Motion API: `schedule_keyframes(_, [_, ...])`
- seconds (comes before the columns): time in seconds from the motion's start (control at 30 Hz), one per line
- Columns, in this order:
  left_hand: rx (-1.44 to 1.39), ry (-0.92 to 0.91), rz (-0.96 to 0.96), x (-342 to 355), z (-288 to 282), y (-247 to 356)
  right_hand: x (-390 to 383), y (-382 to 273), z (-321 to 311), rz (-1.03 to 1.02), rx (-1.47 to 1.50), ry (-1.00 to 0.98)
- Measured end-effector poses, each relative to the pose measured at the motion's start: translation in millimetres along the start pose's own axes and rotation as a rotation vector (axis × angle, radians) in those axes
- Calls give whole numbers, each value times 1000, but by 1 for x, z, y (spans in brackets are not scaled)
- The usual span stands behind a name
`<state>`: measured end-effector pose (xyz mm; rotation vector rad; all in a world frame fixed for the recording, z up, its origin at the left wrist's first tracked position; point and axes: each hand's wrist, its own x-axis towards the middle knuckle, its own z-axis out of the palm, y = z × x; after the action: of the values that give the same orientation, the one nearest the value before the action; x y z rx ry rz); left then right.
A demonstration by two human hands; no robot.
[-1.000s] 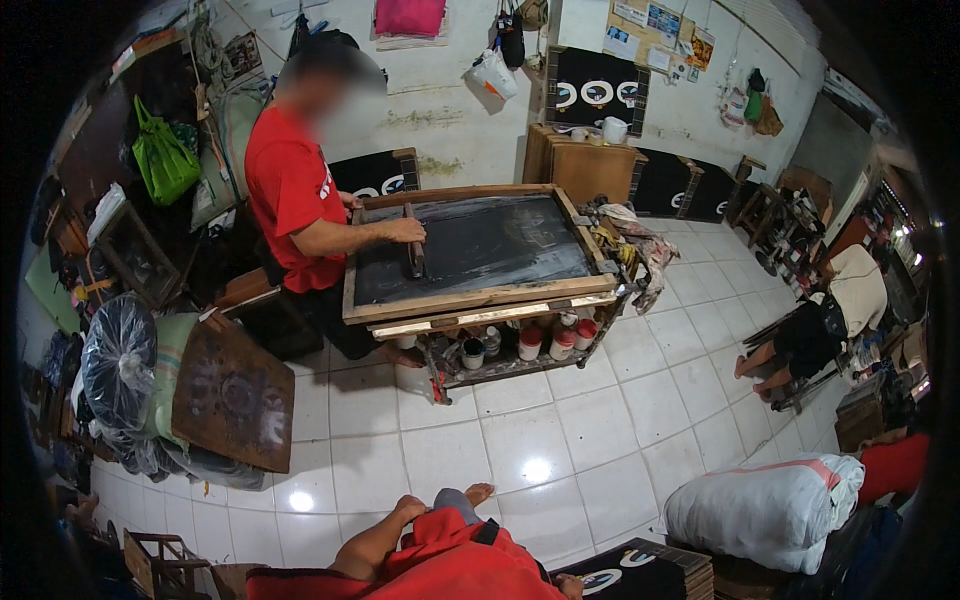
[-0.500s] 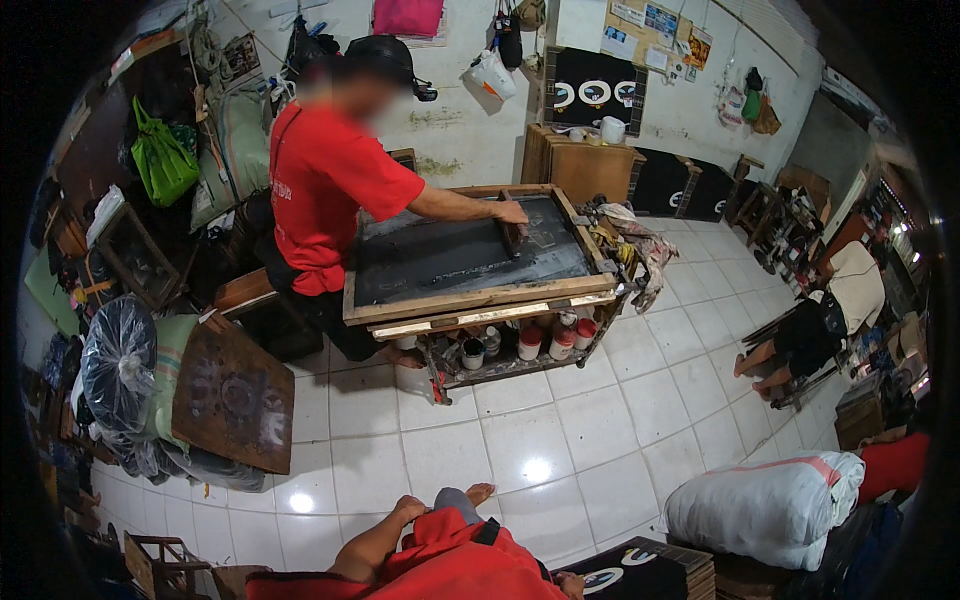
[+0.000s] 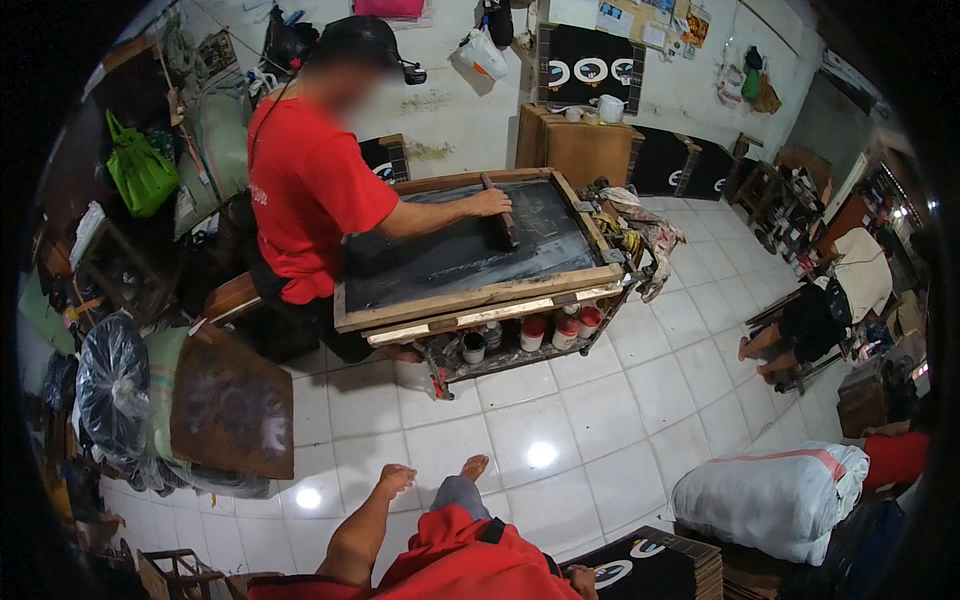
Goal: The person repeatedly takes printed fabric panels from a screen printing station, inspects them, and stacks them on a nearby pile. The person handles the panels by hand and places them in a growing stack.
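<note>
My right hand (image 3: 579,579) shows only as a few fingers at the bottom edge, between a red cloth (image 3: 455,560) on my lap and a stack of black printed pieces (image 3: 645,568). What it grips is hidden. My left hand is out of view. My bare legs and feet (image 3: 396,482) stretch out over the white tiled floor (image 3: 590,420). Across the room a person in a red shirt (image 3: 305,195) leans over a wooden-framed printing screen (image 3: 470,255), one hand on a squeegee (image 3: 503,215) near its right side.
Paint jars (image 3: 530,332) stand on the shelf under the printing table. A dark board (image 3: 228,400) and a black bag (image 3: 112,385) sit at left, a white bundle (image 3: 775,495) at right. Another person (image 3: 820,310) sits by the right wall near a wooden cabinet (image 3: 575,145).
The person in red has drawn the squeegee from the screen's left part to its right side and leaned in over the frame. My legs and the red cloth have stayed put.
</note>
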<state>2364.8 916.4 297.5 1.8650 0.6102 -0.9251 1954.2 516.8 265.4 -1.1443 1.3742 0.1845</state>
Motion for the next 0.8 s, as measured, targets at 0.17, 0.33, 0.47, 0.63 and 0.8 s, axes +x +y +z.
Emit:
schedule_keyframes(0.17, [-134, 38, 73, 66, -36, 90, 24, -45, 16, -521, -850, -257])
schedule_keyframes(0.33, [-34, 1, 65, 114, -56, 161, 21, -118, 91, 45, 121, 41])
schedule_keyframes(0.47, [126, -57, 45, 135, -49, 188, 14, -184, 141, -50, 209, 51])
schedule_keyframes(0.63, [257, -128, 71, 142, -25, 193, 13, -192, 163, -38, 250, 22])
schedule_keyframes(0.8, [166, -127, 34, 141, -18, 182, 2, -151, 135, -4, -118, 39])
